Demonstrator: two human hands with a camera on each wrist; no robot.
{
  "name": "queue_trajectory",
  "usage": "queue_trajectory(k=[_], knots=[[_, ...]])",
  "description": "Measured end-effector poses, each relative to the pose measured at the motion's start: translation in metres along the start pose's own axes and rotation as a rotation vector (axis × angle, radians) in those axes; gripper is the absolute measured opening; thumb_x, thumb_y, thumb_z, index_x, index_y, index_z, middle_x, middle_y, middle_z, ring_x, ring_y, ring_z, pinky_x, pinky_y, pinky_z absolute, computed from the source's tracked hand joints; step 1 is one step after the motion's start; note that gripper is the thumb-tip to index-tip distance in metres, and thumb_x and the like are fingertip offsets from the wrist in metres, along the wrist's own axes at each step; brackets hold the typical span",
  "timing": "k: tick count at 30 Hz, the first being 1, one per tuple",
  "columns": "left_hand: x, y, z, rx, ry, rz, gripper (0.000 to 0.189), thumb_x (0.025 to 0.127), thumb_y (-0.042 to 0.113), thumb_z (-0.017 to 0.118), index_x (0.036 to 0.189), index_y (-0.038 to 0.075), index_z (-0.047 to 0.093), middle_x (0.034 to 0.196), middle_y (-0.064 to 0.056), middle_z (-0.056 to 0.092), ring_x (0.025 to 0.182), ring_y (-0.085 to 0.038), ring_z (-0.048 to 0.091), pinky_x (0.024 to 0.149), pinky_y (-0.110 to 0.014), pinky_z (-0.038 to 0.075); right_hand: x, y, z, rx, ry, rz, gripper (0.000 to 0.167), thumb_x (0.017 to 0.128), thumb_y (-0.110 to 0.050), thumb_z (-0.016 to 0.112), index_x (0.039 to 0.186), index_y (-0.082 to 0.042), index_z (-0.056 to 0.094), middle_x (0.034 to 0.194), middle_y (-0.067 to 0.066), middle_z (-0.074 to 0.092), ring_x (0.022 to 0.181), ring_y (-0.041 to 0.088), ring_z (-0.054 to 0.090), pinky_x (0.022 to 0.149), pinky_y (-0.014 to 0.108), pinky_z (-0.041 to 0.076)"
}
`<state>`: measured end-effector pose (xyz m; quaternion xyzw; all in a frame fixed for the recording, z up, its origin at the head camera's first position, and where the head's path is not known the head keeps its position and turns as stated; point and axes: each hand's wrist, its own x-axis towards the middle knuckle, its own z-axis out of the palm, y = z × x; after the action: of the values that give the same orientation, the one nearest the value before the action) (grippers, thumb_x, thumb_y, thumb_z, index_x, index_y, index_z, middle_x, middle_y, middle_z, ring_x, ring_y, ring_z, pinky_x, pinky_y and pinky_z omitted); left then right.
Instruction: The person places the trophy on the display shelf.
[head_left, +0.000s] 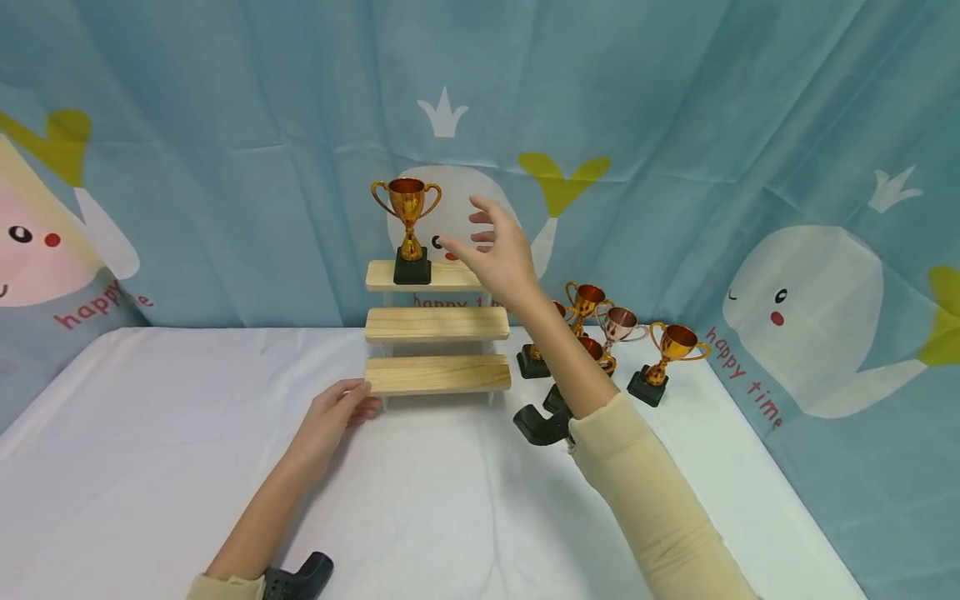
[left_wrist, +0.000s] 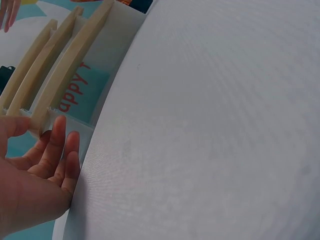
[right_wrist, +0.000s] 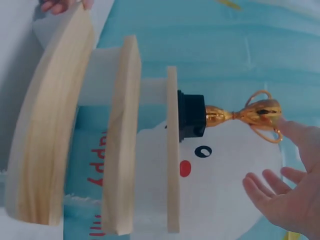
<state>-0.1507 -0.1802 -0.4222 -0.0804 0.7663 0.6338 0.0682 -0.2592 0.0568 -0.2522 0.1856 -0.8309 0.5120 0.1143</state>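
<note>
A three-step wooden display stand (head_left: 437,375) with clear side supports stands on the table. My left hand (head_left: 336,414) pinches the left end of its lowest step, thumb on the wood and fingers at the edge, as the left wrist view (left_wrist: 42,170) shows. On the top step (right_wrist: 172,195), toward the left, a gold trophy cup (head_left: 408,212) with two handles stands upright on its black base (right_wrist: 192,116). My right hand (head_left: 501,254) is raised to the right of that trophy, its fingers spread and holding nothing. From the head view, a gap separates this hand from the cup.
Several more trophies are grouped right of the stand, partly hidden behind my right forearm. Among them are a pinkish trophy (head_left: 619,324) and a gold one (head_left: 677,342) tilted at the right. A blue curtain (head_left: 300,208) hangs behind the white-covered table (head_left: 180,433).
</note>
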Motion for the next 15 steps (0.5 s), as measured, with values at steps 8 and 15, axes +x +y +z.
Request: queue_trajectory(k=[8, 15], knots=[[0.000, 0.000, -0.001, -0.016, -0.002, 0.009, 0.043, 0.114, 0.025, 0.049, 0.142, -0.008, 0.051, 0.109, -0.005, 0.074, 0.094, -0.004, 0.065, 0.086, -0.018, 0.051, -0.018, 0.010, -0.010, 0.026, 0.020, -0.007, 0.068, 0.100, -0.021, 0.076, 0.158, -0.005, 0.045, 0.147, 0.022, 0.056, 0.129, 0.040, 0.059, 0.111, 0.049, 0.049], [0.000, 0.000, -0.001, -0.010, -0.003, 0.008, 0.045, 0.114, 0.025, 0.049, 0.143, -0.008, 0.050, 0.111, -0.007, 0.074, 0.094, -0.005, 0.064, 0.086, -0.019, 0.051, -0.037, 0.018, -0.022, 0.019, 0.034, -0.050, 0.063, 0.101, -0.018, 0.075, 0.155, -0.001, 0.047, 0.144, 0.026, 0.057, 0.132, 0.044, 0.058, 0.112, 0.048, 0.048]])
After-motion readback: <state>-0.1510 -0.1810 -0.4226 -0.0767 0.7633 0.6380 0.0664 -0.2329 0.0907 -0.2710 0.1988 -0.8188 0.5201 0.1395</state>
